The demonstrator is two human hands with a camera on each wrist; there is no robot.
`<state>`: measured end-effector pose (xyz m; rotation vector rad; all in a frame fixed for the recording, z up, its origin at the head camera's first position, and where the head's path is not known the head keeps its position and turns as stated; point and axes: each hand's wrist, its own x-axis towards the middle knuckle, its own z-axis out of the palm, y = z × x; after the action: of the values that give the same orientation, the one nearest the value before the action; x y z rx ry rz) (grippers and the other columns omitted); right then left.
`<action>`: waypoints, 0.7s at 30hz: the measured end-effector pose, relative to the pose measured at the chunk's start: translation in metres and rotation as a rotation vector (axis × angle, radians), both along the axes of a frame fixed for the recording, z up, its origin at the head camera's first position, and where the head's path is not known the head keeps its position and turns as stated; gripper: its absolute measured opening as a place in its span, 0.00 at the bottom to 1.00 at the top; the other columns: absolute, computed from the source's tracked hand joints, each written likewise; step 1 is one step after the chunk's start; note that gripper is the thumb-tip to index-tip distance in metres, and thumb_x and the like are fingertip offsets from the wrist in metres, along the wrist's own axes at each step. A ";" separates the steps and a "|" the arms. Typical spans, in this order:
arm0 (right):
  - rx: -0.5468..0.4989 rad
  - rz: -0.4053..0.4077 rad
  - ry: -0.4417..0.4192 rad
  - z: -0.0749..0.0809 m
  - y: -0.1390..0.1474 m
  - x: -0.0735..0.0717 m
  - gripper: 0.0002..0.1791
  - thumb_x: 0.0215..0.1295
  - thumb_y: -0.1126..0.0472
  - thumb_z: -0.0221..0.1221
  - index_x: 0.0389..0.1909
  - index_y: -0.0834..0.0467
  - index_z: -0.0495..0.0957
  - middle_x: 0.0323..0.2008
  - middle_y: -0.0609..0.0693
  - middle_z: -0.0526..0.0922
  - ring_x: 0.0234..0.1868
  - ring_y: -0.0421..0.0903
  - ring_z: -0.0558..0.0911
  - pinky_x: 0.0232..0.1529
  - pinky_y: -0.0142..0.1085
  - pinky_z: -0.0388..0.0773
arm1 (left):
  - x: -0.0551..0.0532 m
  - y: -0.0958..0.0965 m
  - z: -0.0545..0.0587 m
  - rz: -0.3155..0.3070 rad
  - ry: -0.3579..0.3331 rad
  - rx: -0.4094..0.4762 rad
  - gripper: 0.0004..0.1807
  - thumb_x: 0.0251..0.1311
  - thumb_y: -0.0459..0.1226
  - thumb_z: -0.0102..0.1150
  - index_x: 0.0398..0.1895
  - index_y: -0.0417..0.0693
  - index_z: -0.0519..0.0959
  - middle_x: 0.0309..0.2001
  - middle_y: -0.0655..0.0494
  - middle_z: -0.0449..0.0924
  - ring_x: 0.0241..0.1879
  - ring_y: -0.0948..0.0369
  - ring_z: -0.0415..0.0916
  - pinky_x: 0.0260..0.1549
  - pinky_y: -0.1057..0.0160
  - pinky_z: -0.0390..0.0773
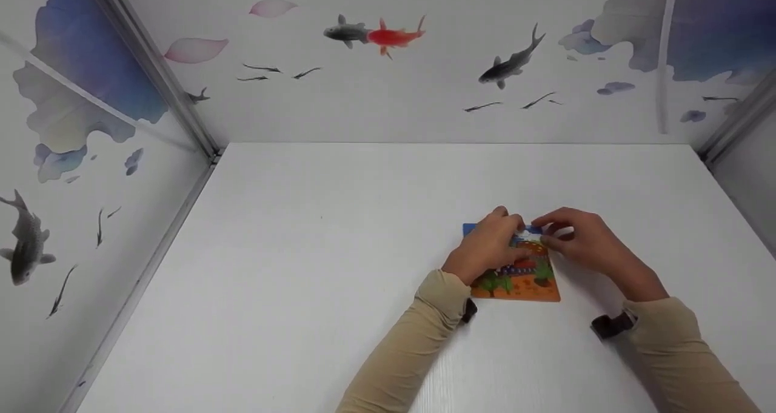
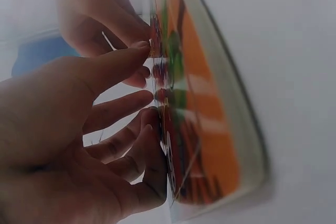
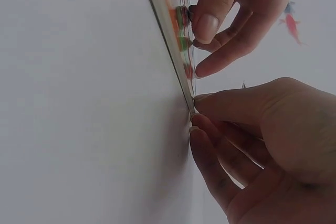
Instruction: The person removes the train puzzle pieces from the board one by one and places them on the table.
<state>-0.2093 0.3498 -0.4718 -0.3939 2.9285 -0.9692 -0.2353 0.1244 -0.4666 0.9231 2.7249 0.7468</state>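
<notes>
We have the picture board [image 1: 535,271] lying on the white surface [image 1: 303,249], right of centre, well apart from the far edge. The left hand [image 1: 490,244] rests fingertips on its face; the right hand [image 1: 585,240] pinches its far right corner. Visible picture looks mostly complete, we judge; under-hand part hidden, so what's left we can't tell. Count: one board, two hands.

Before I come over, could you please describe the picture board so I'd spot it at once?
On the white table, right of centre, find the left hand and right hand close together. Under the left one is the flat picture board. Orange, green and blue, it is the only brightly coloured thing on the table.
</notes>
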 end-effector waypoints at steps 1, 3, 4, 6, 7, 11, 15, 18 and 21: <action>-0.001 0.000 -0.002 0.000 0.000 0.000 0.19 0.73 0.70 0.65 0.63 0.60 0.85 0.59 0.61 0.86 0.55 0.59 0.87 0.58 0.61 0.85 | -0.001 -0.001 0.000 -0.005 0.005 0.001 0.25 0.72 0.52 0.70 0.65 0.51 0.82 0.59 0.56 0.79 0.48 0.68 0.76 0.55 0.73 0.80; -0.001 0.001 -0.001 -0.001 0.000 0.000 0.19 0.73 0.70 0.64 0.63 0.60 0.84 0.59 0.61 0.86 0.55 0.59 0.87 0.59 0.61 0.85 | -0.002 -0.002 0.000 -0.016 0.007 0.004 0.24 0.72 0.51 0.70 0.65 0.51 0.83 0.59 0.56 0.79 0.49 0.67 0.76 0.55 0.72 0.80; -0.001 0.001 -0.001 -0.001 0.000 0.000 0.19 0.73 0.71 0.64 0.63 0.60 0.84 0.59 0.61 0.86 0.55 0.59 0.87 0.59 0.61 0.85 | -0.003 -0.003 0.000 -0.019 0.006 0.005 0.24 0.72 0.51 0.70 0.65 0.51 0.83 0.59 0.56 0.79 0.50 0.67 0.77 0.56 0.72 0.80; -0.002 0.003 -0.001 -0.001 0.001 0.000 0.19 0.73 0.71 0.64 0.63 0.60 0.84 0.60 0.61 0.86 0.55 0.59 0.87 0.58 0.61 0.85 | -0.004 -0.004 0.000 -0.023 -0.005 0.007 0.24 0.72 0.50 0.70 0.64 0.51 0.83 0.59 0.56 0.79 0.51 0.66 0.77 0.56 0.71 0.80; -0.005 0.005 0.000 -0.001 0.001 0.000 0.19 0.73 0.71 0.64 0.63 0.60 0.84 0.60 0.61 0.86 0.56 0.60 0.87 0.58 0.61 0.85 | -0.004 -0.004 0.001 -0.026 -0.008 0.006 0.24 0.72 0.50 0.70 0.65 0.51 0.83 0.60 0.56 0.80 0.51 0.66 0.77 0.56 0.71 0.80; -0.017 0.018 0.013 0.000 0.000 0.001 0.19 0.73 0.70 0.65 0.62 0.60 0.85 0.59 0.62 0.86 0.55 0.60 0.87 0.57 0.61 0.85 | -0.005 -0.003 0.003 -0.031 -0.017 -0.010 0.23 0.73 0.49 0.70 0.65 0.50 0.82 0.60 0.56 0.80 0.55 0.65 0.79 0.57 0.72 0.79; -0.014 0.020 0.022 0.001 -0.001 0.002 0.18 0.73 0.70 0.66 0.62 0.60 0.85 0.58 0.62 0.87 0.55 0.60 0.87 0.56 0.60 0.86 | -0.005 -0.001 0.005 -0.031 -0.025 -0.023 0.24 0.72 0.47 0.70 0.65 0.49 0.81 0.61 0.56 0.80 0.58 0.64 0.78 0.58 0.73 0.78; 0.000 0.011 0.009 0.001 -0.001 0.002 0.18 0.73 0.70 0.66 0.62 0.59 0.86 0.58 0.61 0.87 0.54 0.59 0.87 0.57 0.59 0.86 | -0.004 0.001 0.005 -0.014 -0.043 -0.029 0.24 0.71 0.47 0.71 0.66 0.50 0.80 0.60 0.56 0.80 0.56 0.65 0.77 0.59 0.73 0.77; 0.003 0.007 -0.009 0.001 0.000 0.001 0.19 0.73 0.69 0.65 0.62 0.59 0.85 0.59 0.60 0.87 0.54 0.58 0.87 0.58 0.58 0.86 | -0.004 0.003 0.005 0.004 -0.060 -0.030 0.24 0.71 0.47 0.72 0.65 0.51 0.80 0.59 0.56 0.79 0.53 0.66 0.76 0.58 0.73 0.78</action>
<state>-0.2085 0.3496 -0.4711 -0.3980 2.9187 -0.9625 -0.2391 0.1269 -0.4616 0.8752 2.6796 0.7197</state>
